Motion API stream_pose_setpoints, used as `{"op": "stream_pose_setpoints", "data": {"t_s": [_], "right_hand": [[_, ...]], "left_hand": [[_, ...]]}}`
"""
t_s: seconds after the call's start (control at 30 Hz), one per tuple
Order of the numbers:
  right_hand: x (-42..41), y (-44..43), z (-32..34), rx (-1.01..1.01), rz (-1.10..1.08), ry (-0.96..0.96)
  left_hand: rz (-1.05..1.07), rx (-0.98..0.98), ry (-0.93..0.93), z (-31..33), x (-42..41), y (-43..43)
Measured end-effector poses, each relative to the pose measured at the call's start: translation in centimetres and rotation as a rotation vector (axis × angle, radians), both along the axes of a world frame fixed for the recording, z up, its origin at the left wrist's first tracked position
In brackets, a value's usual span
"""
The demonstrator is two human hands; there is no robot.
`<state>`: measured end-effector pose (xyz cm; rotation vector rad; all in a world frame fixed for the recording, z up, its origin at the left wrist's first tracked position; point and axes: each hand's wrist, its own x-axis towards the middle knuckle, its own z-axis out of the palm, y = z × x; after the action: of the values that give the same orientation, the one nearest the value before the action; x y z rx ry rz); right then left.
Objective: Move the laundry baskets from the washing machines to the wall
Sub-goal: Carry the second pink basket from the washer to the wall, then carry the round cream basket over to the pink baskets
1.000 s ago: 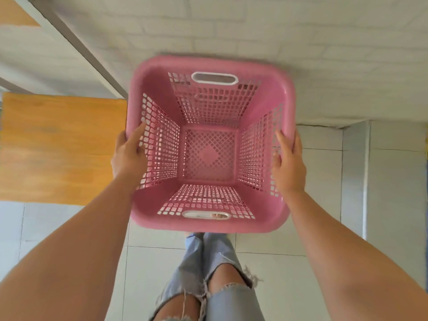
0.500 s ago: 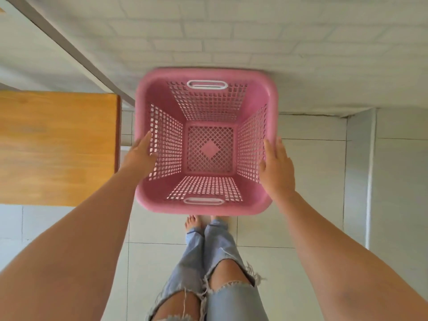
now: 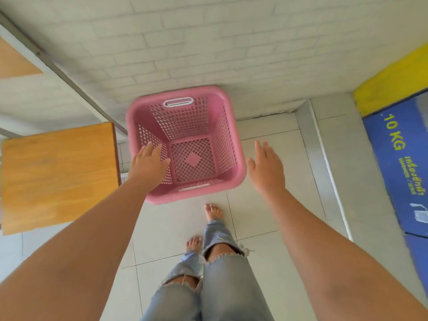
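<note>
A pink basket [image 3: 185, 144] stands upright on the tiled floor [image 3: 266, 205] with its far rim against the white brick wall [image 3: 208, 42], beside a wooden table [image 3: 58, 177]. The left hand [image 3: 148, 165] hovers spread over the basket's left rim, holding nothing. The right hand [image 3: 267, 170], fingers extended and empty, is just right of the basket, apart from it.

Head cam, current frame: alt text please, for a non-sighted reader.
An empty pink laundry basket sits on the tiled floor against a white brick wall. Both open hands are off it: left hand over its left rim, right hand clear beside it. A wooden table stands left.
</note>
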<state>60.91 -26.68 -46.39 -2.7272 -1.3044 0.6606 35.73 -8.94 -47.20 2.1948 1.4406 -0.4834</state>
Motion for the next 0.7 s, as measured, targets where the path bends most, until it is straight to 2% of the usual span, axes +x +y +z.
{"op": "stream_pose_setpoints", "data": {"t_s": [0.13,0.37,0.7], "right_hand": [[-2.5,-5.8,3.8,0.026,-0.111,-0.020],[-7.9,-17.9,7.9,0.071,-0.349,-0.025],[-14.5,-37.3,9.0,0.094,-0.871,0.005]], "left_hand": [[-0.146,0.071,-0.021,3.7,-0.7,-2.4],[-0.440,0.085,-0.053,8.2,0.6,-8.7],[-0.882,-0.019,-0.175,11.2,8.5,-25.7]]}}
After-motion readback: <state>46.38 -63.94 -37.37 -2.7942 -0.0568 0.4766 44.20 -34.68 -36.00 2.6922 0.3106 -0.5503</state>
